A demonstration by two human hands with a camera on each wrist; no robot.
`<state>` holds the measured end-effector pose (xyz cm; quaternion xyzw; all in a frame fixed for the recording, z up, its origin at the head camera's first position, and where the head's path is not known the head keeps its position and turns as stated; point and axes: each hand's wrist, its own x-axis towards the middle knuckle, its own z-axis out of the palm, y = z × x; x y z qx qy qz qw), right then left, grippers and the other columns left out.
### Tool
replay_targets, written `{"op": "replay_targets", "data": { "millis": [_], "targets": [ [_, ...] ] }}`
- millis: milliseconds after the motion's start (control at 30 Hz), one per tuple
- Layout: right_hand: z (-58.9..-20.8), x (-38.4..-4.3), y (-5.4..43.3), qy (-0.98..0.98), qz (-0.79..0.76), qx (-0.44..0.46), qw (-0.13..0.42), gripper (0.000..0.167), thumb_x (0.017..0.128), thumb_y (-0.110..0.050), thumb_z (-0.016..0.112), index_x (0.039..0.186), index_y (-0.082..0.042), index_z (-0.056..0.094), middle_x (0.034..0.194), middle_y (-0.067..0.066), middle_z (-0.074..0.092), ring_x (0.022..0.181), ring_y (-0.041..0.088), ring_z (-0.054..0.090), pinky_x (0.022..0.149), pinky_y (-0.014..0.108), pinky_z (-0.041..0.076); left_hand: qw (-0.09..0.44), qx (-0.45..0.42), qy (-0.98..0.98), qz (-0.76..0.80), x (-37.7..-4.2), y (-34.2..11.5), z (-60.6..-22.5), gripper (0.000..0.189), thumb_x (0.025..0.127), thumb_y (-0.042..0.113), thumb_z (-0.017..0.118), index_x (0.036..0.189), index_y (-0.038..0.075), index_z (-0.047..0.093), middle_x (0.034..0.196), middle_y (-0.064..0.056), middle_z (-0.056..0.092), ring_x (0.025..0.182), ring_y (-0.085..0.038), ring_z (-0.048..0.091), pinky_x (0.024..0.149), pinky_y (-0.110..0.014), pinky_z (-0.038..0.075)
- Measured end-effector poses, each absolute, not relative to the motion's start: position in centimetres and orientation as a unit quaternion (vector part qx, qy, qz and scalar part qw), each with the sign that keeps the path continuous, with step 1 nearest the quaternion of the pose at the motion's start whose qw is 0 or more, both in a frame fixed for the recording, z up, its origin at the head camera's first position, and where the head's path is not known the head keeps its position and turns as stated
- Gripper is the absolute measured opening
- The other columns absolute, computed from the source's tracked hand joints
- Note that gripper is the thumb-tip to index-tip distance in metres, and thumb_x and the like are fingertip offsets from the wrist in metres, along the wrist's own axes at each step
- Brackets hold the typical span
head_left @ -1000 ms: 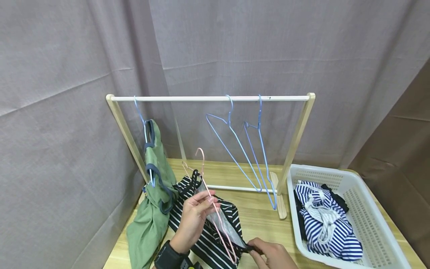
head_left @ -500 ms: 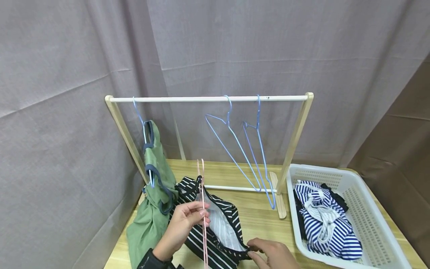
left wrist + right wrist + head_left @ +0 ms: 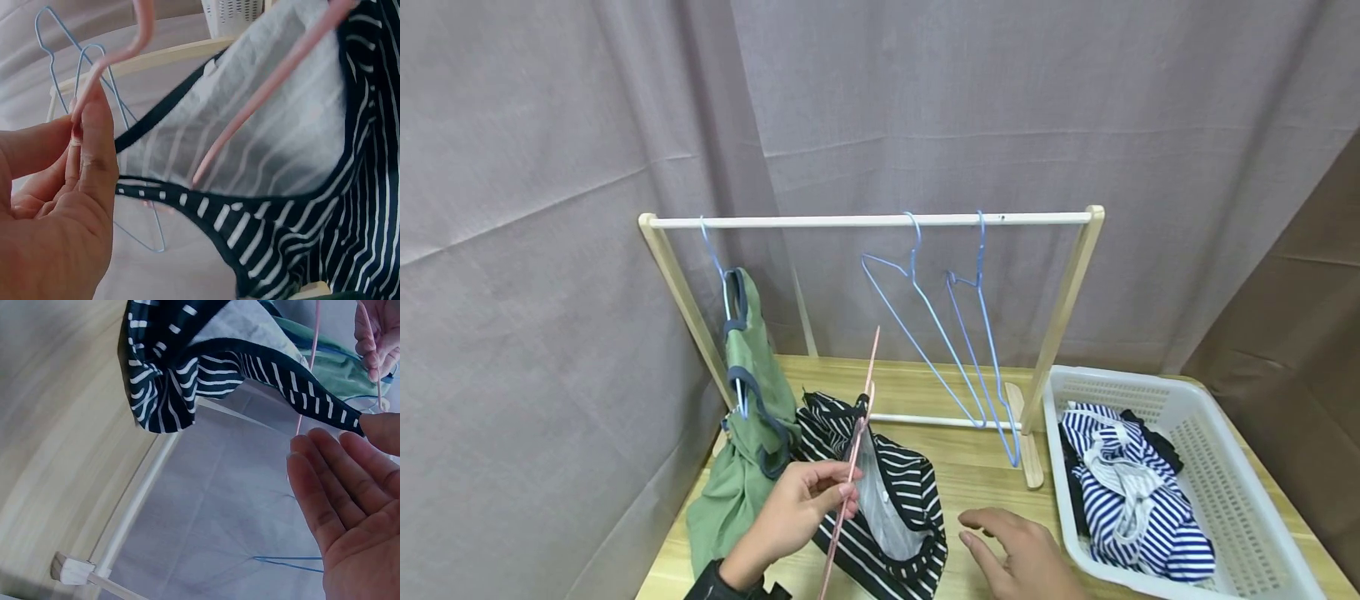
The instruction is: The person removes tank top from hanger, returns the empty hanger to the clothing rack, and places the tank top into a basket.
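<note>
Head view has the left hand pinching the pink hanger between thumb and fingers, the hanger turned nearly edge-on, its long axis slanting from the hook, up and away to the right, down toward the person. Just past those fingers, to the right, lies the striped garment, its pale lining showing at the gaping opening. That sideways order, hanger left and opening right, looks decisive; whether any of the hanger is inside the cloth, I can't tell. Nearer the garment's right edge is the right hand, thumb and fingers spread, apparently gripping nothing. Beyond, over the tabletop, a green garment hangs at the left end of the white bar, and a basket stands at far right.
</note>
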<state>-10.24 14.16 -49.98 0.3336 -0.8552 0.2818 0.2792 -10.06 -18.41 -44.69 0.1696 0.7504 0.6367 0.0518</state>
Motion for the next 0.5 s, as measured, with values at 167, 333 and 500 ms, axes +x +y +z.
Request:
{"op": "replay_targets", "data": {
  "millis": [167,333,500],
  "targets": [
    [-49.0,-10.8,13.8,-0.847,0.266,0.341,0.309,0.037,0.079,-0.011,0.089,0.111,-0.023,0.078,0.106,-0.01,0.08,0.091,0.007,0.076,0.081,0.02,0.061,0.043,0.169,0.767,0.618,-9.5,-18.6,-44.4,0.023,0.103,-0.001,0.061,0.119,-0.015,0.07,0.094,-0.033,0.073,0.078,-0.004,0.073,0.073,-0.027,0.067],
    [-47.9,-11.3,13.0,-0.837,0.254,0.368,0.316,0.042,0.089,-0.019,0.084,0.129,-0.023,0.074,0.129,-0.004,0.076,0.111,0.017,0.075,0.099,0.025,0.058,0.015,0.179,0.78,0.599,-9.4,-18.7,-44.5,0.02,0.104,-0.001,0.06,0.115,-0.012,0.072,0.088,-0.026,0.073,0.075,-0.002,0.07,0.07,-0.025,0.065],
    [-47.1,-11.8,11.7,-0.822,0.251,0.409,0.305,0.046,0.1,-0.026,0.073,0.145,-0.018,0.066,0.15,0.004,0.065,0.132,0.026,0.065,0.127,0.016,0.032,-0.002,0.192,0.789,0.584,-9.4,-18.6,-44.6,0.017,0.104,-0.002,0.059,0.11,-0.008,0.074,0.087,-0.023,0.072,0.075,-0.003,0.069,0.07,-0.027,0.066]
  ]
}}
